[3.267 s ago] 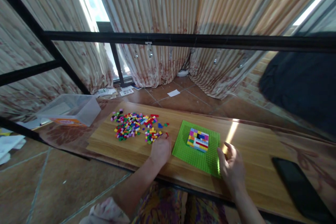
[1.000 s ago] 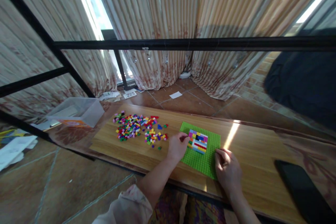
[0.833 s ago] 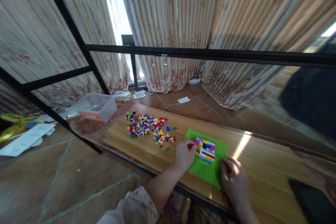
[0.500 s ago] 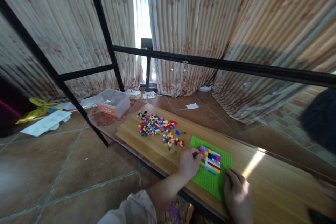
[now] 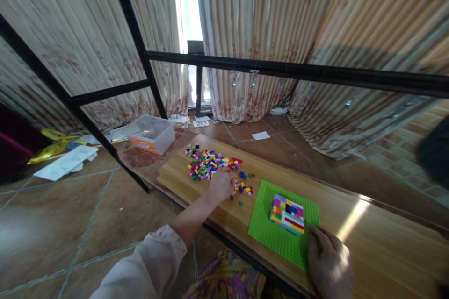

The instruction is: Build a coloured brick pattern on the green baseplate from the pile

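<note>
My left hand (image 5: pixel 221 185) is over the near right part of a pile of small coloured bricks (image 5: pixel 206 161), fingers curled down; whatever the fingertips hold, if anything, is hidden. A green studded baseplate (image 5: pixel 261 224) lies on the wooden board. On it sits a low, multicoloured block of joined bricks (image 5: pixel 287 213), with red and white strips on the near right side. My right hand (image 5: pixel 329 259) grips the baseplate's right edge, thumb and fingers bent around it.
The wooden board (image 5: pixel 379 243) lies on a long low table. A clear plastic box (image 5: pixel 157 135) with an orange label stands at the far left end. A black metal bar (image 5: pixel 280 67) crosses behind the table. Papers (image 5: pixel 68 163) lie on the tiled floor.
My left hand has left the brick block and moved left to the loose pile. My right hand remains at the baseplate's edge. The view has shifted slightly.
</note>
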`<state>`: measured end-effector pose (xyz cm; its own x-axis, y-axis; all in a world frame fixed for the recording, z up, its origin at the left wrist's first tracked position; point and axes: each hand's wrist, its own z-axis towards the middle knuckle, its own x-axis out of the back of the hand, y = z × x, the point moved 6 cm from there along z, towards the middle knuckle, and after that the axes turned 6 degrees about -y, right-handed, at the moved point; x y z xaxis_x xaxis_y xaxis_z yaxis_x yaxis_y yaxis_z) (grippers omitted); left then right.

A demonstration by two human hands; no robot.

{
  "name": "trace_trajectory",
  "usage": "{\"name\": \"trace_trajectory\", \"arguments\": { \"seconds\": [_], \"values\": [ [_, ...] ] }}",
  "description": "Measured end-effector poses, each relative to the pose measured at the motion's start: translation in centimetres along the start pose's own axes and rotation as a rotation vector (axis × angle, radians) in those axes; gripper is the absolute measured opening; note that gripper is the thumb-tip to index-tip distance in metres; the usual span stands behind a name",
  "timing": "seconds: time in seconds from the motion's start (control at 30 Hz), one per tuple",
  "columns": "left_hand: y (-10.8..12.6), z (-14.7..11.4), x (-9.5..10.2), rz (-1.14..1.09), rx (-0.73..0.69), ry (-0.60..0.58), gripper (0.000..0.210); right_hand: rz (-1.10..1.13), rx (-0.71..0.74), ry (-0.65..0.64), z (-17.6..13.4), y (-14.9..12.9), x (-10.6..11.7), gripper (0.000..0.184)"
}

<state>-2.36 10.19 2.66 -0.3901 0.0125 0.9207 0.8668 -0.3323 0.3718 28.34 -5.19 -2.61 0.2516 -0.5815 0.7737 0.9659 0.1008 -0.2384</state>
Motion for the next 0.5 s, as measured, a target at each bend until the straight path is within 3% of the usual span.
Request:
{"name": "trace_trajectory", "arguments": {
  "seconds": [0.1, 0.33, 0.5],
  "values": [
    [0.6, 1.3, -0.4, 0.08, -0.086, -0.084, 0.018, 0.005, -0.041, -0.019, -0.1, 0.0, 0.1, 0.043],
    [1.4, 2.3, -0.4, 0.118, -0.132, -0.134, 0.015, 0.033, -0.104, -0.035, 0.0, -0.5, 0.4, 0.033],
    [3.4, 1.1, 1.1, 0.014, -0.159, -0.042, 0.017, 0.049, -0.123, -0.039, 0.2, -0.8, 0.5, 0.029]
  ]
}}
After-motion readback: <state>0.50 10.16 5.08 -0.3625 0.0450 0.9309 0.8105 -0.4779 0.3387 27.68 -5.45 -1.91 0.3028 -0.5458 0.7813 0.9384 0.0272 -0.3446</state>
